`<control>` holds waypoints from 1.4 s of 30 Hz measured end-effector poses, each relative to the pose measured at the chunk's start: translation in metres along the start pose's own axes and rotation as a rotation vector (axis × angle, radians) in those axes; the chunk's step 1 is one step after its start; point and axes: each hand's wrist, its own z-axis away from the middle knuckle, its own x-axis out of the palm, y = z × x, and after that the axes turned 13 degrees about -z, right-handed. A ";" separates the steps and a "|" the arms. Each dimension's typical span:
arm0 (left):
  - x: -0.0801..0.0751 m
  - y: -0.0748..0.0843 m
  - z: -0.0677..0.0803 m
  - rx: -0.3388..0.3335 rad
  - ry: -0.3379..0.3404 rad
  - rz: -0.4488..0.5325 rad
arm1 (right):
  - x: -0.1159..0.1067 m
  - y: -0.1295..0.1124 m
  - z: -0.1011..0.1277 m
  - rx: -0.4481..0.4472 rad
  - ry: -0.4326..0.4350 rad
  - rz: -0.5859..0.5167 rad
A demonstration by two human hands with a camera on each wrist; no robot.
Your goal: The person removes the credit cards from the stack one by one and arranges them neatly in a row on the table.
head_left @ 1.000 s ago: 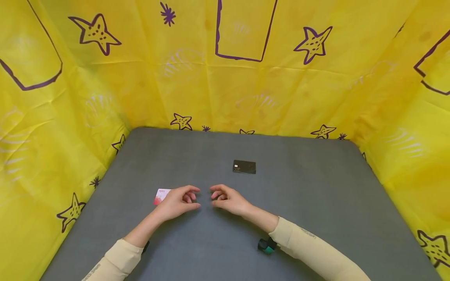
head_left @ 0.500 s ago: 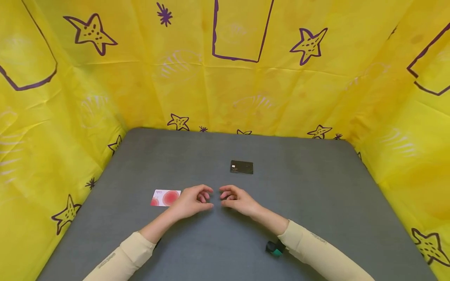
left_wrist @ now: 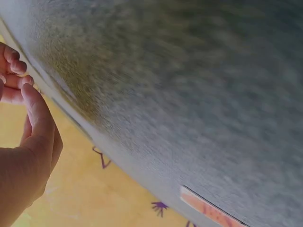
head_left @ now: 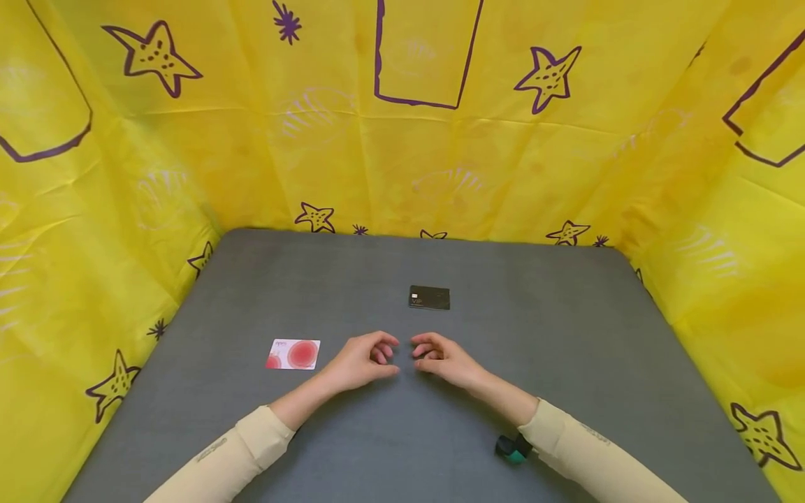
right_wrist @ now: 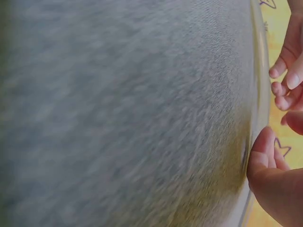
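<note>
My left hand (head_left: pixel 363 361) is held above the grey table, its fingers loosely bent with nothing in them. Facing it across a small gap, my right hand (head_left: pixel 448 361) has the same loose curl and holds nothing. Left of the left hand lies a white card with red circles (head_left: pixel 293 354), flat on the table; part of this card (left_wrist: pixel 210 208) also shows low in the left wrist view. Beyond both hands rests a black card marked VIP (head_left: pixel 430 297). In the right wrist view the right hand (right_wrist: pixel 279 187) appears below the left hand (right_wrist: pixel 289 56).
The grey table (head_left: pixel 566 335) has rounded far corners. Yellow cloth (head_left: pixel 402 161) printed with purple starfish surrounds it at the back and both sides. A dark and green device (head_left: pixel 512 449) sits under the right wrist by the sleeve.
Both hands have shifted to the right, and the gap between them is slightly narrower. The white and red card, partly covered before, is now fully uncovered. Both cards stay on the table.
</note>
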 end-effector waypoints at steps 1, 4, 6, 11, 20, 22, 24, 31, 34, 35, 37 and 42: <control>0.001 0.001 -0.001 0.002 -0.009 0.002 | -0.001 0.000 0.002 -0.001 -0.003 0.002; 0.005 0.004 -0.004 0.004 -0.033 0.013 | -0.005 0.000 0.006 -0.008 -0.003 0.006; 0.006 0.007 -0.005 0.006 -0.043 0.019 | -0.006 -0.001 0.009 -0.007 0.002 0.005; 0.009 0.011 -0.007 0.022 -0.050 0.017 | -0.011 0.002 0.014 0.002 0.017 0.006; 0.012 0.013 -0.007 0.018 -0.080 0.010 | -0.016 -0.002 0.022 0.018 0.029 0.010; 0.013 0.013 -0.007 0.017 -0.085 0.014 | -0.017 -0.002 0.023 0.017 0.028 0.005; 0.013 0.014 -0.008 0.021 -0.085 0.018 | -0.018 -0.002 0.024 0.019 0.027 -0.005; 0.015 0.014 -0.012 0.018 -0.080 0.027 | -0.028 0.001 0.028 0.024 0.032 -0.027; 0.015 0.013 -0.015 0.011 -0.081 0.027 | -0.033 0.001 0.029 0.027 0.043 -0.027; 0.015 0.013 -0.016 0.010 -0.081 0.025 | -0.034 0.002 0.028 0.027 0.045 -0.025; 0.014 0.014 -0.018 0.009 -0.077 0.020 | -0.037 0.002 0.027 0.024 0.052 -0.021; 0.011 0.015 -0.024 0.033 -0.047 -0.006 | -0.045 0.000 0.021 0.008 0.074 0.007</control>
